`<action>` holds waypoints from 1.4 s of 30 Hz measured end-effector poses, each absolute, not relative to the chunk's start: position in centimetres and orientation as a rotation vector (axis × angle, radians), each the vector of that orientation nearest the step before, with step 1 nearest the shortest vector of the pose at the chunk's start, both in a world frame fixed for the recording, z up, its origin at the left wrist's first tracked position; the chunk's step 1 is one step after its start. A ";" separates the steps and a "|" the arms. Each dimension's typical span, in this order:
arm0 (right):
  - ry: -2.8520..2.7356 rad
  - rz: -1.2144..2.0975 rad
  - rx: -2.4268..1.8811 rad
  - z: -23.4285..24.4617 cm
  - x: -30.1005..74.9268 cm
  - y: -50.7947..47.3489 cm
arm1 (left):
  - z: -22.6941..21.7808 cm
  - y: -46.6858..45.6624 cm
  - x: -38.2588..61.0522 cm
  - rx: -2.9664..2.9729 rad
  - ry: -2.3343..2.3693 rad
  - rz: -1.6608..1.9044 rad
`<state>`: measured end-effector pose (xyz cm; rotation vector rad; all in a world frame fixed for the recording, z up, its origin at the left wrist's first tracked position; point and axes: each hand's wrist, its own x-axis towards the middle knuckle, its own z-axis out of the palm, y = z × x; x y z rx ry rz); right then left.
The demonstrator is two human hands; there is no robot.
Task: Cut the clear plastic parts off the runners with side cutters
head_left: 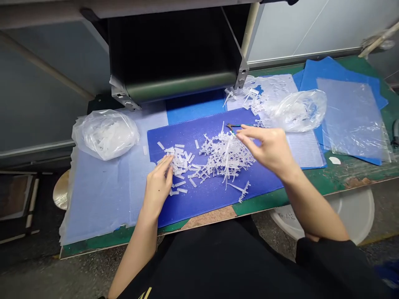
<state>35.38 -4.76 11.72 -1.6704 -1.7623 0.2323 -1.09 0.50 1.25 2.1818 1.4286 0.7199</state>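
Note:
My left hand (158,182) rests at the left edge of a loose pile of small clear-white plastic strips (179,164). Its fingers are stretched out, with the tips on the strips. To the right of that pile lies a tangled heap of translucent plastic sprues (229,155). Over the heap's upper right side hovers my right hand (269,147), thumb and fingers extended and a little apart. Just beyond its fingertips are small nippers (232,126) with teal handles, partly hidden by the fingers. A single branched sprue (241,191) lies nearer the front edge.
A blue plastic sheet (199,203) lies under the piles on a green table (274,203). Filled clear bags stand left (106,135) and right (299,112). A conveyor end (183,85) overhangs the back. Flat plastic bags (352,112) lie at right; a white tub (358,211) is below.

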 end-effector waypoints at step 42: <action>-1.207 1.617 -1.493 6.6 20.0 -7.4 | 4.9 -5.1 -4.7 0.969 0.852 0.711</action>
